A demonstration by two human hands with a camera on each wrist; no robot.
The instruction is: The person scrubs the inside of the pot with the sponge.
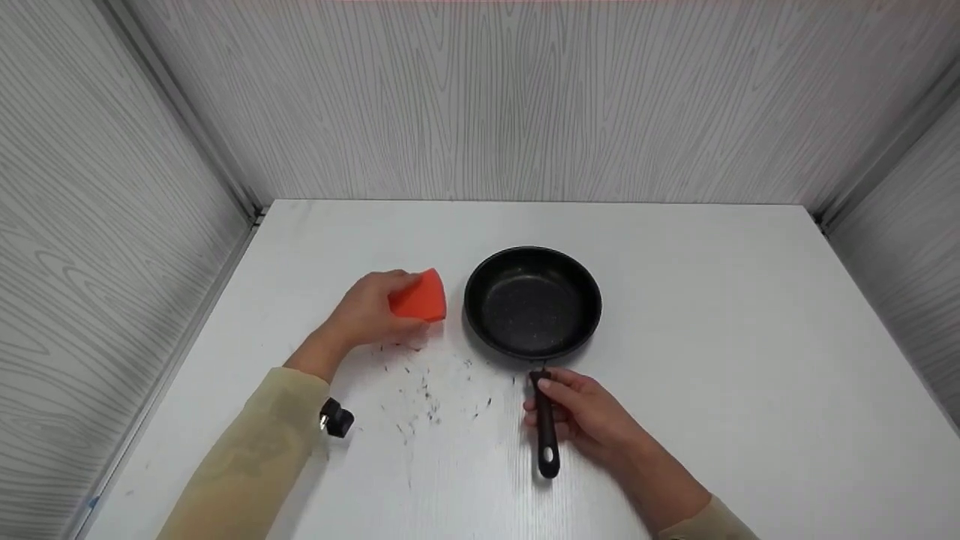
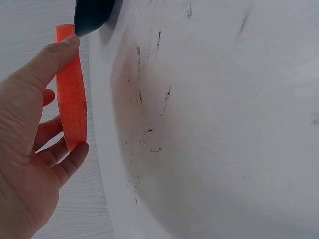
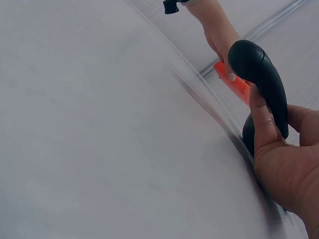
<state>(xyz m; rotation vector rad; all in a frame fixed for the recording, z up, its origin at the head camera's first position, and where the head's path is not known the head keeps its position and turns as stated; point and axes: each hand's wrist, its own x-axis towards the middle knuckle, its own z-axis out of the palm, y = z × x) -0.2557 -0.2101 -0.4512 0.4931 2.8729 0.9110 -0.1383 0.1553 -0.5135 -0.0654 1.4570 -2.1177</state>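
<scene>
A black frying pan (image 1: 532, 304) sits upright at the middle of the white table, its handle (image 1: 548, 442) pointing toward me. My right hand (image 1: 589, 416) grips that handle near the pan end, thumb on top; the right wrist view shows the fingers around the dark handle (image 3: 269, 82). Left of the pan, my left hand (image 1: 371, 307) holds an orange sponge (image 1: 421, 298) between thumb and fingers. Seen from the left wrist, the sponge (image 2: 73, 99) is a thick, slightly bowed slab, held on edge just above the table. A small gap separates it from the pan in the head view.
Dark smudges and specks (image 1: 427, 401) mark the white tabletop (image 1: 720, 337) between my forearms. Grey wood-grain panels (image 1: 480, 105) rise behind the table and at both sides. A small black device (image 1: 337, 418) is at my left wrist.
</scene>
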